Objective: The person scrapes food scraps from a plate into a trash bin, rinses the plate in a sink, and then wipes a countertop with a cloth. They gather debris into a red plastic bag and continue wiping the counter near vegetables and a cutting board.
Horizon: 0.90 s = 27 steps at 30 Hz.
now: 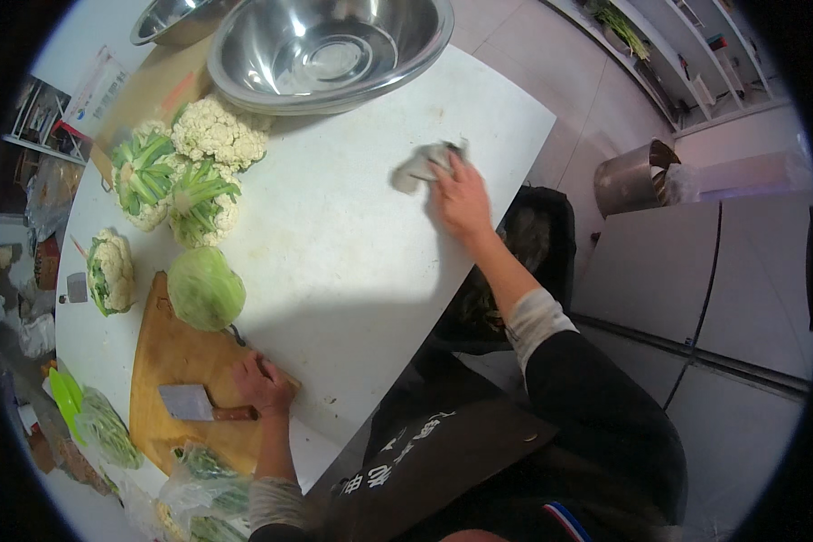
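On the right part of the white table (352,257), my right hand (462,202) holds a crumpled grey cloth (417,168) against the tabletop. The cloth looks blurred. My left hand (264,385) rests with bent fingers at the right edge of a wooden cutting board (196,359); whether it grips the edge cannot be told. Just beside that hand lies a cleaver (188,402) with a wooden handle, flat on the board. A green cabbage (206,288) sits at the board's far end.
Several cauliflowers (220,132) lie at the left, below large steel bowls (332,54). Bagged green vegetables (210,474) crowd the near left. A black-lined bin (542,223) stands beyond the table's right edge, and a metal pot (627,177) is farther right.
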Each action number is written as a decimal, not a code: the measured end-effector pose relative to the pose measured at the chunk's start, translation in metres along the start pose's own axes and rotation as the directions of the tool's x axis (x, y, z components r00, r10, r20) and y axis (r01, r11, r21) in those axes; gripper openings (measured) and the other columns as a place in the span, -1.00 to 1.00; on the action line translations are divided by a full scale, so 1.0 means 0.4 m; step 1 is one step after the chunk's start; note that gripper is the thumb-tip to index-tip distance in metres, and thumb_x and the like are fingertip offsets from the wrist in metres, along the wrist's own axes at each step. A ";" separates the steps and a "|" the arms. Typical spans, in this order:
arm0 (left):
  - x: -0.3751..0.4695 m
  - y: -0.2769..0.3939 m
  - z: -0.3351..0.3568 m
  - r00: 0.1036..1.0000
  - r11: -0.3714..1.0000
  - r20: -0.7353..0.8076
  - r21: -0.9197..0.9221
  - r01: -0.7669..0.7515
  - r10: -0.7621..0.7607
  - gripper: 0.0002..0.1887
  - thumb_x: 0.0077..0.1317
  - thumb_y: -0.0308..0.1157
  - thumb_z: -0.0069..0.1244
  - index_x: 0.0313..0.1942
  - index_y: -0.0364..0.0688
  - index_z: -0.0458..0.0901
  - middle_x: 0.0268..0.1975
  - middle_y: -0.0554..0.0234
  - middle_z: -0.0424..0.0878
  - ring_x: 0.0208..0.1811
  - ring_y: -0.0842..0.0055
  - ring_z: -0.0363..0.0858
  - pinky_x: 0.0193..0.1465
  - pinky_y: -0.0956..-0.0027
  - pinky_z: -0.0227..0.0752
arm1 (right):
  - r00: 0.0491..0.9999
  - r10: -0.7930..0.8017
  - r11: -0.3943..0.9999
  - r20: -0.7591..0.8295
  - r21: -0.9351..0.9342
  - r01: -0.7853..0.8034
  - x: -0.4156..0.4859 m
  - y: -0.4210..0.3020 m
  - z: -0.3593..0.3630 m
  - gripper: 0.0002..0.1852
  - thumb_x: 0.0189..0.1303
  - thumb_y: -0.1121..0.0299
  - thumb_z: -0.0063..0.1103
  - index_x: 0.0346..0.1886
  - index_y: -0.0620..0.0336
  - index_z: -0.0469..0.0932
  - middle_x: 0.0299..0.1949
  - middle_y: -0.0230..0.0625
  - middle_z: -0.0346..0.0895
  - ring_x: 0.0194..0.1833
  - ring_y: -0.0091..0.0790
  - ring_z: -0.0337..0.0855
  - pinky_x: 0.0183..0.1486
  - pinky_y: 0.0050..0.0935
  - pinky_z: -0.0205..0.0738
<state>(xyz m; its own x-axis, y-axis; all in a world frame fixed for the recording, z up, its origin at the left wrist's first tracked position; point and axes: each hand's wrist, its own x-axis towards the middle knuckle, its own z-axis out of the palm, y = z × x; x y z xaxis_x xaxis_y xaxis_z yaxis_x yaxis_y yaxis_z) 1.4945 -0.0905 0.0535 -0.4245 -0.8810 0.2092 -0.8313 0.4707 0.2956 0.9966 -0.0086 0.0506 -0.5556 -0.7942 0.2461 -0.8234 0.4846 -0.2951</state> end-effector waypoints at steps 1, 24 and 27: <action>0.009 0.019 -0.003 1.000 1.000 -0.008 -0.018 -0.007 0.007 -0.77 0.19 -0.45 0.01 -0.12 -0.19 0.57 -0.25 -0.05 0.50 -0.19 0.00 0.47 -0.15 0.00 0.35 | 0.987 -0.039 0.998 -0.158 -0.060 0.030 -0.038 0.068 -0.019 -0.57 0.36 0.30 0.12 0.28 0.03 0.56 0.36 0.03 0.40 0.26 0.15 0.46 0.32 -0.04 0.36; -0.007 0.010 0.003 0.995 0.997 -0.072 -0.036 0.066 -0.068 -0.77 0.03 -0.37 0.09 -0.25 -0.11 0.56 -0.28 0.09 0.50 -0.17 0.10 0.50 -0.14 0.00 0.38 | 0.995 0.029 0.999 0.099 -0.049 -0.024 -0.125 -0.148 -0.056 -0.47 0.37 0.03 0.02 0.33 0.01 0.51 0.49 -0.02 0.21 0.45 0.12 0.24 0.49 0.32 -0.03; -0.015 -0.017 0.018 0.993 0.999 -0.115 0.016 0.031 -0.029 -0.81 0.04 -0.35 0.11 -0.31 -0.10 0.53 -0.27 0.06 0.48 -0.16 0.08 0.49 -0.12 0.00 0.38 | 0.983 -0.152 0.988 0.101 0.051 0.148 -0.268 -0.198 -0.118 -0.56 0.35 0.09 0.08 0.21 0.01 0.60 0.52 -0.06 0.17 0.43 0.08 0.30 0.45 0.36 0.06</action>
<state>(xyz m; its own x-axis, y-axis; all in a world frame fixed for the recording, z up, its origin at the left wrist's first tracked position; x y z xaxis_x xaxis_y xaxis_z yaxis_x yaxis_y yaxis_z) 1.5002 -0.0889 0.0436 -0.3562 -0.8826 0.3069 -0.8494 0.4427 0.2871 1.1160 0.0553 0.0912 -0.4090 -0.8918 0.1934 -0.8897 0.3426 -0.3019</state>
